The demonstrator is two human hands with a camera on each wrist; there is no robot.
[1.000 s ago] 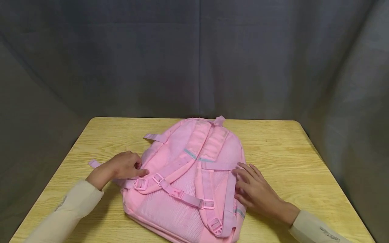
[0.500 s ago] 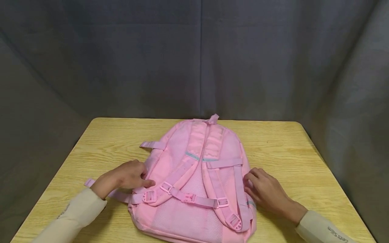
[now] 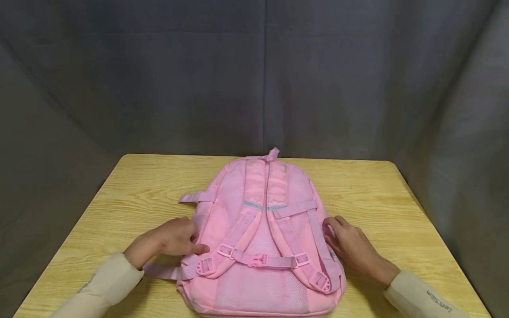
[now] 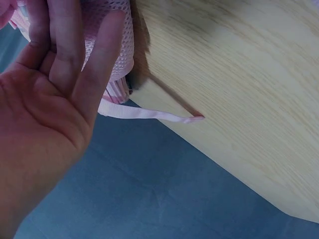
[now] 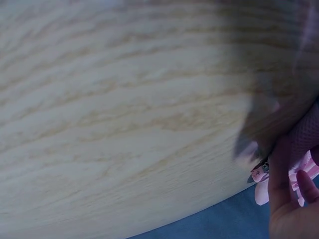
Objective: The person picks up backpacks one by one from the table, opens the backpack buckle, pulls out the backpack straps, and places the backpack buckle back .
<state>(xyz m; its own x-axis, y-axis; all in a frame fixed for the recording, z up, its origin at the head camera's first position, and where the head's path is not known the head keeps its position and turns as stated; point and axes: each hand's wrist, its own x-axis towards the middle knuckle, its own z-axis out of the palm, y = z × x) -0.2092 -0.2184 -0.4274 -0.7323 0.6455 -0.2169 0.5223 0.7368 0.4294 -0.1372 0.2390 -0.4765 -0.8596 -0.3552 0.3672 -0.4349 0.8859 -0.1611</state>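
A pink backpack (image 3: 258,238) lies on the wooden table with its strap side up and its top away from me. My left hand (image 3: 179,237) holds its left side, the thumb on the back panel and the fingers down along the side. In the left wrist view those fingers (image 4: 102,55) lie against a mesh side pocket (image 4: 119,47). At the opposite side my right hand (image 3: 354,247) grips the edge with bent fingers. The right wrist view shows that hand (image 5: 291,209) beside the mesh, partly cut off. A clipped chest buckle (image 3: 257,260) joins the two shoulder straps.
The wooden table (image 3: 397,212) shows around the bag. Loose webbing straps (image 3: 197,197) stick out to its left, and one strap end (image 4: 149,114) reaches over the table in the left wrist view. A dark grey curtain (image 3: 191,88) hangs behind.
The backpack has turned slightly anticlockwise, and its lower end has swung right, so it lies nearly straight. Both hands moved with it; my right hand's spread fingers have drawn in against the side.
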